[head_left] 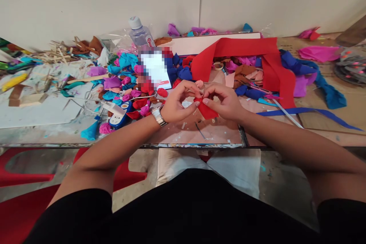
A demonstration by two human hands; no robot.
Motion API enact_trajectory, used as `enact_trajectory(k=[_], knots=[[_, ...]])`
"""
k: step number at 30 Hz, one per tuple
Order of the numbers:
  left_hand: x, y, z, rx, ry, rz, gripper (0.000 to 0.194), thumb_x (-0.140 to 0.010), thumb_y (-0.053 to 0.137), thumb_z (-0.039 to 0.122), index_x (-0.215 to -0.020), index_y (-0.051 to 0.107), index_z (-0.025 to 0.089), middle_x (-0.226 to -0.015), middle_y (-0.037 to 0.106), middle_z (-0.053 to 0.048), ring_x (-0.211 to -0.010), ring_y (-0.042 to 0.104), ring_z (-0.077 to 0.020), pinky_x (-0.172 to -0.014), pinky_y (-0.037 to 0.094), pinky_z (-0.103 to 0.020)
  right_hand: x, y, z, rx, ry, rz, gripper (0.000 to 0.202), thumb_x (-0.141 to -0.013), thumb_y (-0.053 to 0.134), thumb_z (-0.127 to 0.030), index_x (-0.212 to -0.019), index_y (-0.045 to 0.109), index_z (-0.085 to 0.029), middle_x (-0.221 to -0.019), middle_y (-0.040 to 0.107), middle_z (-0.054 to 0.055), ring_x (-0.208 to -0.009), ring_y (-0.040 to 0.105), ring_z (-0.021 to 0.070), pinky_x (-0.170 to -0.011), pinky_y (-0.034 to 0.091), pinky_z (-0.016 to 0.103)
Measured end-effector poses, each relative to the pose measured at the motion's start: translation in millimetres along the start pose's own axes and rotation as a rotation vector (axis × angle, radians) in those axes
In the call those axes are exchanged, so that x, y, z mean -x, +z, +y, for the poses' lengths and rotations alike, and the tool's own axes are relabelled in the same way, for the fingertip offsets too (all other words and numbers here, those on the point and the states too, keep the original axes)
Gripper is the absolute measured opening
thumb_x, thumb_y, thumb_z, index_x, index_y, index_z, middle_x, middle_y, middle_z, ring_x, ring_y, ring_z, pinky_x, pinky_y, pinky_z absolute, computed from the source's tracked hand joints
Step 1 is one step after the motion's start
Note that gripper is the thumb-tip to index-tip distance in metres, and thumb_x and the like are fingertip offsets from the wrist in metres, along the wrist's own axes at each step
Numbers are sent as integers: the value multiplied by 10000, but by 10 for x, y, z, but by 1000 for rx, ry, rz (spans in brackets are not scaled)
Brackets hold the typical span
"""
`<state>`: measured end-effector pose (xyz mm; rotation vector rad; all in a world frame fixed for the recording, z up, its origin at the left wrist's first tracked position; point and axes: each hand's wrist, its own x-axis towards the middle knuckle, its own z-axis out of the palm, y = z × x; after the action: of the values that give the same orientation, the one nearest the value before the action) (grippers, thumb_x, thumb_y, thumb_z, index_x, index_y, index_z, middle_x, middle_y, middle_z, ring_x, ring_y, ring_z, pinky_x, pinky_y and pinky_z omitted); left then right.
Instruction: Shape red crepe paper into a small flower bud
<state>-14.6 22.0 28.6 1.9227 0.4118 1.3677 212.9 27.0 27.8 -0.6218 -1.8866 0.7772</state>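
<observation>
Between my two hands is a small piece of red crepe paper (208,111), gathered at the top with a loose flap hanging down. My left hand (180,101), with a metal watch (159,116) on its wrist, pinches the gathered edge between thumb and fingers. From the other side my right hand (223,101) grips the same piece with thumb and forefinger. Both hands are just above the table, near its front edge. Behind them a long red crepe paper strip (243,47) lies folded over the pile.
Crumpled paper pieces (126,61) in several colours cover the table's middle. A water bottle (140,32) stands behind a lit phone (157,70). A blue and white power strip (119,116) with cables lies left. A blue strip (314,111) and cardboard (320,122) are at right.
</observation>
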Motion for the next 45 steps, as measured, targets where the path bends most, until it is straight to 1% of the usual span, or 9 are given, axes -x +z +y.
enact_trajectory(k=[8,20,24,29,31,34,38,41,45], knots=[[-14,-29,-42,75,-48,29,418,-907,891,331,-1216,625,239,-1020,726,-34,-969,758,-152,-914,667,-314,-21,7,-12,-12,-7,-2,300,-968,807,-510,-923,736,-223,-962,753,50,-796,650,157,-703,527,304],[-21,-86,-21,159,-159,-19,442,-925,887,389,-1244,629,223,-1013,814,-53,-1009,796,-170,-966,649,-330,-5,22,-71,-81,117,-18,349,-936,833,-558,-923,724,-227,-937,742,40,-768,621,158,-712,519,317],[-36,-99,-43,167,-201,-45,524,-917,886,443,-1310,598,251,-981,770,-29,-1017,777,-171,-909,643,-303,-13,18,-80,-120,126,-32,365,-919,858,-555,-1045,728,-237,-1007,719,28,-770,609,137,-710,534,293],[-65,-109,-112,158,-135,-11,657,-863,926,494,-1398,595,304,-1261,699,-69,-1196,720,-204,-978,627,-312,-30,-8,-82,-28,44,-54,407,-970,808,-550,-1263,758,-272,-1085,678,36,-779,602,126,-712,548,288],[-70,-117,-137,153,-133,-40,691,-869,916,512,-1437,572,321,-1346,669,-82,-1248,700,-223,-991,627,-329,-37,-20,-85,37,-15,-103,405,-1020,741,-550,-1329,753,-288,-1176,667,64,-849,628,147,-759,581,313],[-65,-126,-143,166,-156,-106,703,-883,901,514,-1461,548,327,-1412,638,-97,-1268,688,-235,-983,635,-340,-50,-38,-83,137,-154,-183,407,-1078,646,-533,-1401,731,-301,-1197,640,86,-1022,643,211,-938,609,416],[-51,-114,-123,204,-176,-135,621,-894,900,467,-1409,584,325,-1470,602,-85,-1324,668,-246,-1071,613,-380,-53,-54,-73,189,-250,-237,353,-1108,584,-509,-1316,741,-270,-1201,619,98,-1212,621,263,-1117,544,505],[-49,-96,-129,242,-191,-104,553,-924,869,470,-1388,612,314,-1467,597,-82,-1356,650,-253,-1142,576,-416,-42,-52,-59,159,-194,-206,327,-1094,608,-525,-1248,714,-257,-1232,657,100,-1125,651,241,-994,580,430],[-43,-93,-156,224,-231,-90,574,-926,852,541,-1381,621,278,-1430,631,-102,-1336,656,-247,-1163,554,-413,-40,-42,10,123,-69,-53,371,-1028,700,-592,-1152,711,-243,-1200,718,92,-867,649,181,-767,563,339]])
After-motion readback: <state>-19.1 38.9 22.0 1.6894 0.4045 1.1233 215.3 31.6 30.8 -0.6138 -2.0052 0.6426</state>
